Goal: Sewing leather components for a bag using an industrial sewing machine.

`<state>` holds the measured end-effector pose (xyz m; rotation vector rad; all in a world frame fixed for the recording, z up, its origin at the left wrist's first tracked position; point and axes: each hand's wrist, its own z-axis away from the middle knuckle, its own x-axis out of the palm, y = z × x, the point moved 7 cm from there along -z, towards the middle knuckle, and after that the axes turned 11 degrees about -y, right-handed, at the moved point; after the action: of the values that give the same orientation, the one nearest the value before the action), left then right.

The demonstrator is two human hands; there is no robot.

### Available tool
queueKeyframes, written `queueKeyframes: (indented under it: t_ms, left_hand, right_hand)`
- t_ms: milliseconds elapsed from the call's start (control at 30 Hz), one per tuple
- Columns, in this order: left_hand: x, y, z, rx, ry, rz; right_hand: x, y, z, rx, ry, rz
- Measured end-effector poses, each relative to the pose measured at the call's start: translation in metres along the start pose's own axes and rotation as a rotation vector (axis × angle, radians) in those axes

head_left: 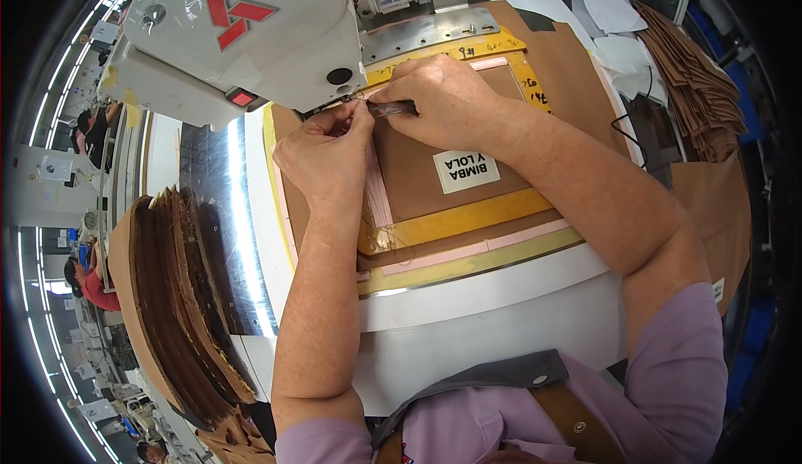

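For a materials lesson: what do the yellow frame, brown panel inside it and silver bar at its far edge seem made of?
Yellow frame: probably plastic, glossy, judging by smooth glints.
Brown panel: leather or synthetic lookalike; its even matte surface leaves that open.
Silver bar: apparently metal, satin-finished, from its grey sheen.

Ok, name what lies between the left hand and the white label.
In the head view, a pink strip, then a bare stretch of brown panel, lie between the left hand and the white label.
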<state>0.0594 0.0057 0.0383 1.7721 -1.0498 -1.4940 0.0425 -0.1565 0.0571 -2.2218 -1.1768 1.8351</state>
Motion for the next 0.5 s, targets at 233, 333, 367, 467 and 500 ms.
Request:
queueKeyframes:
  t_ms: [233, 333, 367, 467, 500]
  left_hand:
    - [-0.001, -0.004, -0.001, 0.047, 0.050, -0.009]
    - [-0.001, -0.002, -0.002, 0.060, 0.034, -0.017]
    - [-0.002, 0.000, -0.002, 0.078, 0.039, -0.012]
    - [-0.002, 0.005, -0.001, 0.088, 0.046, -0.015]
    - [-0.003, 0.006, 0.000, 0.078, 0.056, -0.022]
  right_hand:
    - [-0.001, 0.000, 0.002, -0.050, 0.061, -0.013]
    - [0.000, 0.007, -0.003, 0.001, 0.071, -0.019]
    - [-0.001, 0.007, -0.003, 0.006, 0.076, -0.019]
    - [-0.009, 0.009, -0.006, 0.038, 0.143, -0.057]
    - [-0.009, 0.011, -0.008, 0.043, 0.140, -0.079]
